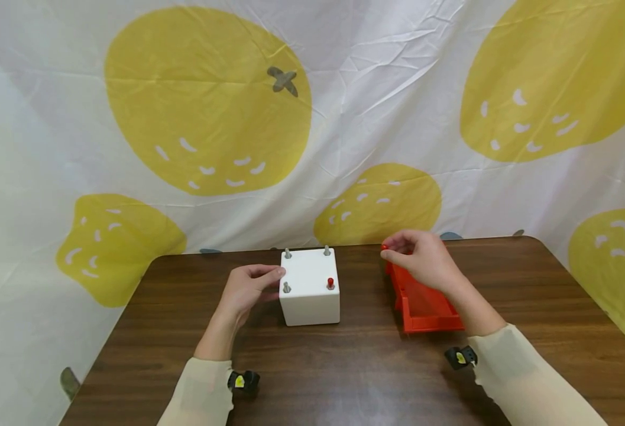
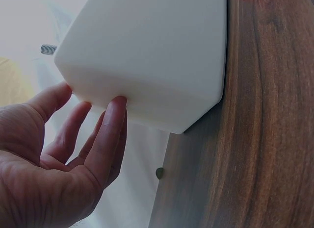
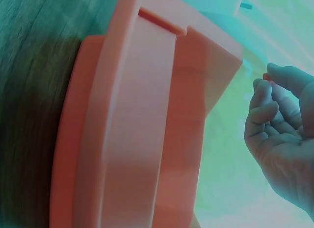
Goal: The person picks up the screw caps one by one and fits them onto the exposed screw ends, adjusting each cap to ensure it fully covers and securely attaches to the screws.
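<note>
A person sits at a brown wooden worktop point(image 1: 344, 367). In the middle stands a white box point(image 1: 310, 290). Three grey metal pegs stick up from its top: two at the far corners and one point(image 1: 286, 287) at the near left corner. The near right corner has a little red cap point(image 1: 330, 283) on its peg.

The left hand point(image 1: 248, 290) rests against the left side of the white box. Its fingers point(image 2: 110, 132) are mostly straight and relaxed, and the tips touch the box's side. They are not curled round it.

To the right of the box, a little apart from it, sits a red tray point(image 1: 424, 305) on the worktop. The right hand point(image 1: 424, 260) is held above the far end of the tray. Its fingers are curled, and the thumb and first finger pinch a small red piece point(image 1: 384, 247). The piece is tiny, and only a bit of it peeks out at the fingertips.

Both sleeves are pale cream. Behind the worktop hangs a white cloth point(image 1: 397, 77) with big yellow fruit shapes on it.
</note>
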A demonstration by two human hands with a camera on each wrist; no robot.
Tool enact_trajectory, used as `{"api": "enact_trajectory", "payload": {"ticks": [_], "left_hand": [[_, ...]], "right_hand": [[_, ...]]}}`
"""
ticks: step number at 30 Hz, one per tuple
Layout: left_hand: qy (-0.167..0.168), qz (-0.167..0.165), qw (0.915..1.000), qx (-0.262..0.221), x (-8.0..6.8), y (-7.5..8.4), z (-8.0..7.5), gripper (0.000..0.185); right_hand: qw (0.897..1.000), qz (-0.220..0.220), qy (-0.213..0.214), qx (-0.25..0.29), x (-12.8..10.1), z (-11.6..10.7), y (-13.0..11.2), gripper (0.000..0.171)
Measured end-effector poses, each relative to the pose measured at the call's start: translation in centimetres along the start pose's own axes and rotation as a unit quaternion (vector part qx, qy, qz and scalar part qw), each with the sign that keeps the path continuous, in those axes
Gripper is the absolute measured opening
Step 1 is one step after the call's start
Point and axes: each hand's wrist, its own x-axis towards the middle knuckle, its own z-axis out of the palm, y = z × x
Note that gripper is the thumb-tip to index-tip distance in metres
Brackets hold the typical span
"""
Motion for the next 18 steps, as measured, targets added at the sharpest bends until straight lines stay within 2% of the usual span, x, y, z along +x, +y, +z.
{"api": "enact_trajectory", "payload": {"ticks": [9,18], "left_hand": [[0.003,-0.004,1.0,0.002,0.1,-0.1,0.0,0.033],[0.005,-0.005,1.0,0.003,0.0,0.0,0.0,0.034]], "right_hand": [[0.999,0.001,-0.01,0.048,0.7,1.2,-0.2,0.019],[0.998,-0.008,-0.008,0.061,1.5,2.4,-0.6,0.019]]}}
